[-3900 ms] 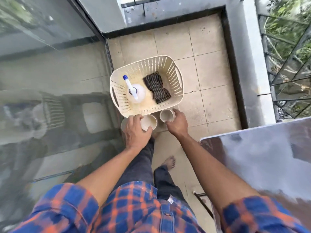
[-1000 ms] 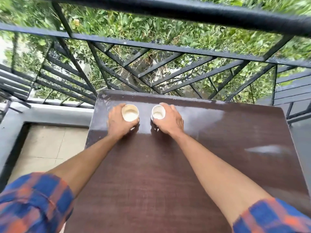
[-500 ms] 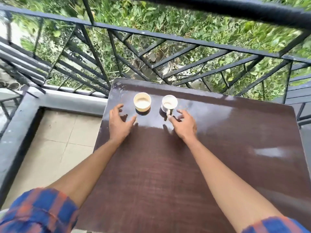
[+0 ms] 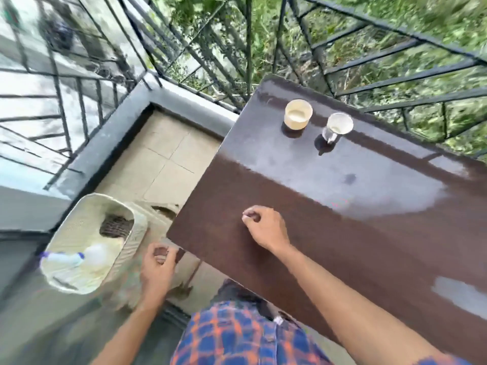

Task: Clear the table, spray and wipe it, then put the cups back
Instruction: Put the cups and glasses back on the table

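Both hands have come back from the cups since half a second ago, and my head has swung left, so the basket on the floor is in sight again. My right hand hovers over the near half of the table, well apart from the cups, with its fingers loosely curled in toward the palm and nothing in them. My left hand is off the table's left edge, above the floor, between the table corner and the basket; its fingers are loosely bent too and grip nothing. The cream cup and the white cup stand upright at the far end of the brown tabletop, near the railing, side by side but not touching, the cream one on the left. The white cup shows a small handle on its near side. A pale sheen lies across the far half of the tabletop around and in front of them. Down on the tiles, the basket holds the spray bottle, lying on its side at the near end, and a dark cloth at the far end. The picture is blurred on that side, so I cannot tell whether bottle and cloth touch. My checked shirt fills the bottom edge.
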The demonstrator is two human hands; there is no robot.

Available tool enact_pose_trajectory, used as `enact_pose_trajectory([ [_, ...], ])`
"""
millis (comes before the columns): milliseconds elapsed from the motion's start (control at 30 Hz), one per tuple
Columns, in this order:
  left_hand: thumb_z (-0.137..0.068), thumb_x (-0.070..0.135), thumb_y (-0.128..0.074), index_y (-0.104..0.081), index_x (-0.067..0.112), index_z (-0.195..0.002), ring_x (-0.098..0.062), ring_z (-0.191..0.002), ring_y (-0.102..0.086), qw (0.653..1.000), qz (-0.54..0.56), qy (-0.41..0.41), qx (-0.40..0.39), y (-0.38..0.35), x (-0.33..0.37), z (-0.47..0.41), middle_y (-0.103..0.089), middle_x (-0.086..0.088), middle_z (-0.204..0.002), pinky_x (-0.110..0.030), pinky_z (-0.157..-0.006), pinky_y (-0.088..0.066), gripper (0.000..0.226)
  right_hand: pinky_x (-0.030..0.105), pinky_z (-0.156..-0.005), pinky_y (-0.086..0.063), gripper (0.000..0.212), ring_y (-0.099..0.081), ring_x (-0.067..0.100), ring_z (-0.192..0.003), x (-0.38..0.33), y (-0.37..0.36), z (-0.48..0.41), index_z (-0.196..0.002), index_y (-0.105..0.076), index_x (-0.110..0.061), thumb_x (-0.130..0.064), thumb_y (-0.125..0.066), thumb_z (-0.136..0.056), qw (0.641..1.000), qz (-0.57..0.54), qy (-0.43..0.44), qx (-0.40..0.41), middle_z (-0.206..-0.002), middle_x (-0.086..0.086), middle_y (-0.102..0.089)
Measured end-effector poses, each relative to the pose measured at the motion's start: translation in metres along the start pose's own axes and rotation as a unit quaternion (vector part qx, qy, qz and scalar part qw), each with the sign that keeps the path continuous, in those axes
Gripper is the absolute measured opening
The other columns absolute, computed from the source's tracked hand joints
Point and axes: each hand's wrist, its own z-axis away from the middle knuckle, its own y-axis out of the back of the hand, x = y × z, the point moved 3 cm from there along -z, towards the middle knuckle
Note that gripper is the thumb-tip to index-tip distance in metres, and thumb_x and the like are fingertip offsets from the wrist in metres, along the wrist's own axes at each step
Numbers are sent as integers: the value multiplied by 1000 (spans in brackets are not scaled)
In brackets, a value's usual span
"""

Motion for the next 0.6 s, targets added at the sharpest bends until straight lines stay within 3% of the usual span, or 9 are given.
enact_pose_trajectory([
  [133,-89,2,-71,-55,15,-80,-29,-78,-58,987,28,130,89,38,-80,27,-60,-15,-78,-47,-79,-49,23,30,-87,-53,21,-68,13,-99,-49,-64,23,-100,-72,-40,-41,-60,-83,990,50,77,-107,-99,-16,-74],
  [200,-89,-3,-71,-59,2,-91,-36,-82,-59,976,59,180,104,51,-109,34,-62,-25,-85,-45,-79,-47,13,30,-88,-54,22,-68,14,-100,-76,-98,33,-102,-72,-37,-39,-60,-84,979,66,122,-149,-101,-14,-75],
  [267,-86,-8,-72,-58,-9,-112,-46,-99,-64,964,91,218,122,59,-131,33,-64,-36,-105,-52,-90,-50,30,27,-84,-52,21,-68,14,-97,-96,-131,42,-102,-73,-34,-37,-61,-84,966,87,157,-188,-98,-11,-75],
  [400,-78,0,-83,-54,-7,-124,-42,-111,-63,943,113,259,172,88,-159,27,-64,-31,-117,-52,-101,-48,55,32,-90,-54,28,-67,20,-97,-123,-214,52,-112,-70,-30,-28,-65,-85,922,164,190,-296,-88,-9,-68],
  [467,-75,5,-87,-52,-4,-129,-41,-118,-61,940,111,269,179,99,-170,21,-62,-29,-125,-51,-104,-46,64,39,-97,-51,42,-66,25,-106,-125,-252,50,-126,-64,-27,-25,-67,-84,904,202,176,-334,-103,0,-70],
  [533,-74,14,-90,-49,0,-138,-39,-127,-55,938,76,291,174,107,-186,14,-58,-25,-136,-47,-109,-42,77,36,-105,-40,60,-59,29,-119,-124,-288,45,-138,-54,-25,-30,-71,-82,883,257,191,-344,-127,9,-64],
  [600,-73,20,-90,-41,7,-149,-35,-137,-47,940,61,300,153,108,-198,6,-49,-18,-150,-43,-113,-37,91,35,-102,-35,71,-54,31,-124,-121,-314,38,-141,-49,-23,-35,-77,-77,882,260,186,-348,-134,9,-59],
])
